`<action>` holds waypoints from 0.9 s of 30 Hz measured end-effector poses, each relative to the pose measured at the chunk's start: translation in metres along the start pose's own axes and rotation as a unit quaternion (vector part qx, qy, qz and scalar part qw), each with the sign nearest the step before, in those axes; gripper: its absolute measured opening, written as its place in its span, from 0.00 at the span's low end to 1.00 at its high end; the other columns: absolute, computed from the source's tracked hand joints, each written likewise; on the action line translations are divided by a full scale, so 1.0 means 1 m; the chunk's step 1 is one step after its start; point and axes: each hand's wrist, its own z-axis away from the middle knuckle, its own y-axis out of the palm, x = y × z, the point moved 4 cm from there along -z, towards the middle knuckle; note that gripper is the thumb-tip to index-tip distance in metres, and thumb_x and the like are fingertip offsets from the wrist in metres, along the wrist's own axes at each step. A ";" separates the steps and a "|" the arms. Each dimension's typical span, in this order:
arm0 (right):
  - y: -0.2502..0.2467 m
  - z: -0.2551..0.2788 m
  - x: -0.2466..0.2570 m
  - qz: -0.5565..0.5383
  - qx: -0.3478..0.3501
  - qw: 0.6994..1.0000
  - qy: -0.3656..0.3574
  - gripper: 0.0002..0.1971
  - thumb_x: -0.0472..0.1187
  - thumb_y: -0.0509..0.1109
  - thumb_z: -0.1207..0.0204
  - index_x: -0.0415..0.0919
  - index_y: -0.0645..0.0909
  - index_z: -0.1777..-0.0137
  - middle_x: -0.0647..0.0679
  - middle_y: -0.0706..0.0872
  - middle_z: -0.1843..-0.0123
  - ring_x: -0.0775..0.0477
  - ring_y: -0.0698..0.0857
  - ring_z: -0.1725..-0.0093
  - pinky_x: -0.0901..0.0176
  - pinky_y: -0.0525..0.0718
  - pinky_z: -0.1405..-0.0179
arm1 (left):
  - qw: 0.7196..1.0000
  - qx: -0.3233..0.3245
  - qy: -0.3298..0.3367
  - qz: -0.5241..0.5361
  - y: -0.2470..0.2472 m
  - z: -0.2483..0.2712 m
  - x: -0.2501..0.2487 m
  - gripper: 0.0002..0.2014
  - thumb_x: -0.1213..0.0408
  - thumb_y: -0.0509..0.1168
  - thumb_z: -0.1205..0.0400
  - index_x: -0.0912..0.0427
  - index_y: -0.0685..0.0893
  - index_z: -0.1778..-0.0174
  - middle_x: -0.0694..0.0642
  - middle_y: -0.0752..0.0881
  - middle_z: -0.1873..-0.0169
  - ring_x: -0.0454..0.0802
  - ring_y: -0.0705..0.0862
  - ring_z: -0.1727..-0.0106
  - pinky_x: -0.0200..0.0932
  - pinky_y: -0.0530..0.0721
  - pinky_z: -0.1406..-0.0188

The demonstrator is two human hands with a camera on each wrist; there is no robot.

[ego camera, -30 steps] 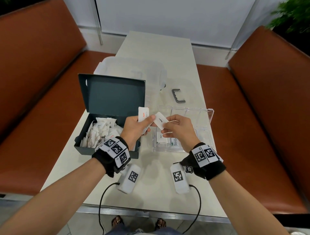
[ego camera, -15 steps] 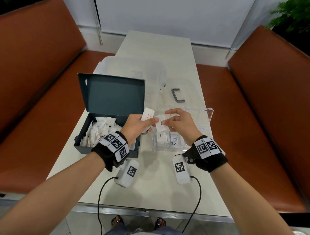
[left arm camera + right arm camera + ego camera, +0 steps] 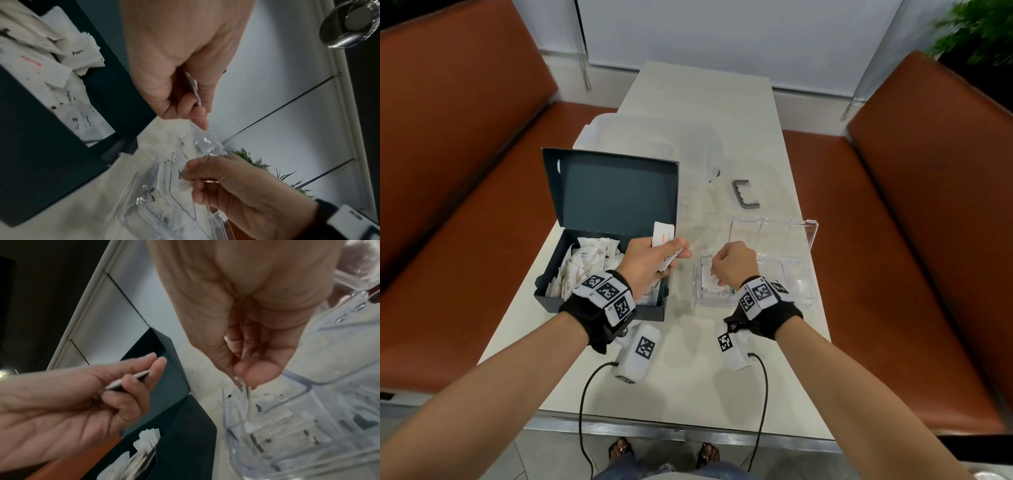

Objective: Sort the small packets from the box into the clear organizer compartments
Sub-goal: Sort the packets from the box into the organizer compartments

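Note:
The dark box (image 3: 558, 270) stands open at the left, full of white packets (image 3: 589, 262). Just right of it my left hand (image 3: 678, 251) pinches a few white packets (image 3: 663, 235), one with red print; the left wrist view shows their thin edge (image 3: 193, 88) between thumb and fingers. The clear organizer (image 3: 810, 236) lies to the right. My right hand (image 3: 717, 274) is over its near-left compartment, where it pinches one white packet (image 3: 247, 395) that hangs edge-down into the compartment. Other packets (image 3: 273, 420) lie flat in there.
A grey U-shaped handle (image 3: 745, 198) lies behind the organizer. A translucent plastic tub (image 3: 654, 144) sits behind the box. Orange benches (image 3: 914, 240) flank the narrow table (image 3: 688, 383), whose metal front edge is near my feet.
My right hand drew one packet away from the left hand and lowered it to the organizer's near-left compartment. The left hand kept its remaining packets and barely moved.

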 end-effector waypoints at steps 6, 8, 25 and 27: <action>0.010 -0.009 -0.002 0.084 -0.003 0.996 0.001 0.12 0.31 0.60 0.20 0.27 0.82 0.44 0.31 0.85 0.43 0.33 0.88 0.49 0.46 0.87 0.48 | 1.000 0.004 -0.004 0.009 -0.004 0.005 0.000 0.09 0.61 0.72 0.19 0.64 0.88 0.52 0.56 0.93 0.60 0.39 0.78 0.76 0.31 0.78 0.73; 0.017 -0.011 -0.001 0.124 0.016 0.992 -0.030 0.11 0.29 0.60 0.20 0.27 0.81 0.43 0.31 0.83 0.41 0.33 0.87 0.46 0.46 0.86 0.47 | 1.000 0.005 -0.005 0.015 -0.005 0.005 0.001 0.09 0.61 0.71 0.19 0.64 0.88 0.53 0.56 0.92 0.60 0.39 0.78 0.76 0.32 0.77 0.72; 0.016 -0.007 0.003 0.493 0.072 0.825 -0.268 0.08 0.48 0.75 0.29 0.51 0.84 0.51 0.51 0.84 0.46 0.42 0.78 0.41 0.51 0.69 0.43 | 0.999 0.033 -0.019 0.001 -0.003 0.010 0.002 0.10 0.58 0.71 0.19 0.61 0.88 0.48 0.52 0.93 0.57 0.40 0.79 0.70 0.32 0.78 0.69; 0.019 -0.008 0.000 0.508 0.065 0.816 -0.268 0.08 0.50 0.75 0.28 0.50 0.83 0.52 0.51 0.84 0.47 0.42 0.77 0.41 0.50 0.68 0.42 | 0.998 0.044 -0.033 0.008 0.000 0.010 0.001 0.11 0.58 0.71 0.19 0.61 0.88 0.45 0.52 0.92 0.55 0.40 0.80 0.69 0.34 0.80 0.67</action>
